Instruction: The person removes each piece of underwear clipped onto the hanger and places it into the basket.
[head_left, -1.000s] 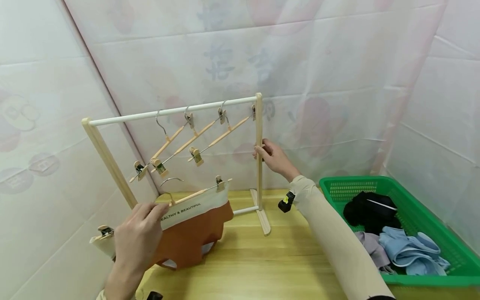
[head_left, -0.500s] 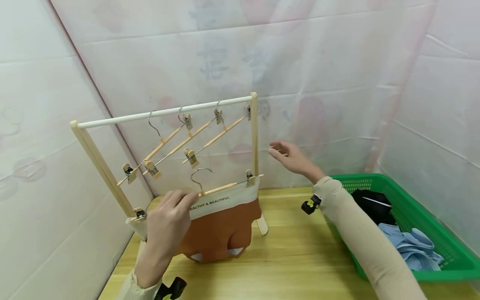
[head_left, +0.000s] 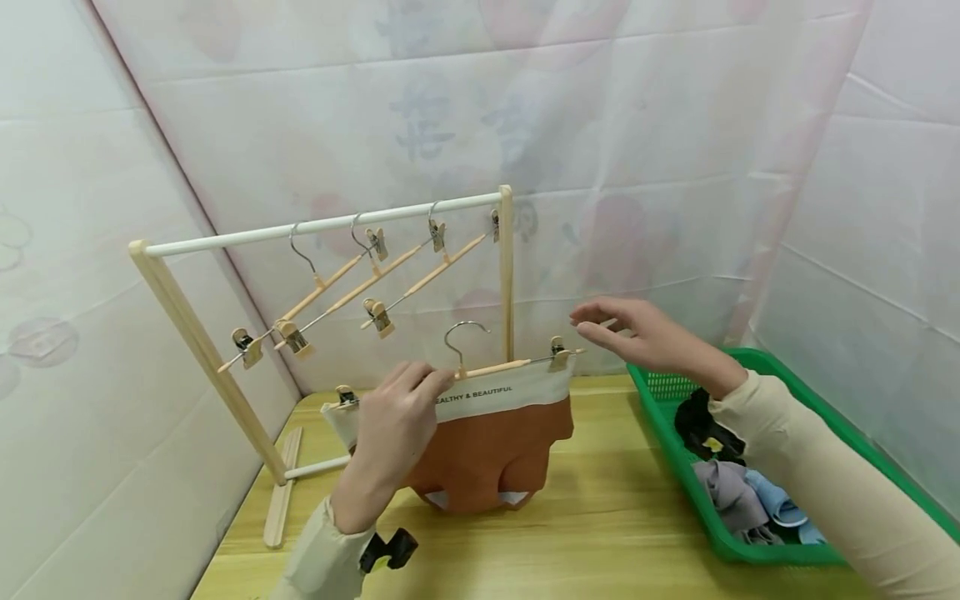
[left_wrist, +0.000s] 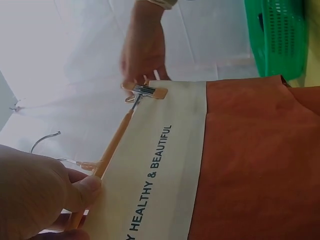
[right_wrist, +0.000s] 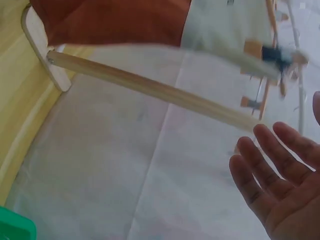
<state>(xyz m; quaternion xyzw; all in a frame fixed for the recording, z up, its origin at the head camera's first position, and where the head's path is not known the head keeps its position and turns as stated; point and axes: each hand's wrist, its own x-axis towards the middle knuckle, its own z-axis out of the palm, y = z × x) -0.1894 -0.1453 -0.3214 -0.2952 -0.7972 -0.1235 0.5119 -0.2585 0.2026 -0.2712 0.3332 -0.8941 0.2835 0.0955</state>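
My left hand (head_left: 401, 421) grips the wooden bar of a clip hanger (head_left: 495, 367) just left of its metal hook. Clipped along that hanger by a white waistband is a pair of rust-brown underpants (head_left: 480, 450), lettered "HEALTHY & BEAUTIFUL". They hang in front of the rack, low over the table. To the right of the hanger's right-hand clip (head_left: 558, 354), my right hand (head_left: 637, 333) is held in the air, apart from it and holding nothing. In the right wrist view its fingers (right_wrist: 272, 160) are extended and loosely spread.
Behind stands a wooden clothes rack (head_left: 506, 275) with a white rail (head_left: 322, 225), from which several clip hangers (head_left: 352, 292) hang aslant. On the right of the table (head_left: 600, 517) is a green basket (head_left: 697, 517) holding black, mauve and light blue cloth pieces.
The left hand has carried the hanger and underpants rightward, away from the rack's left post. My right hand has let go of the right post and moved right.
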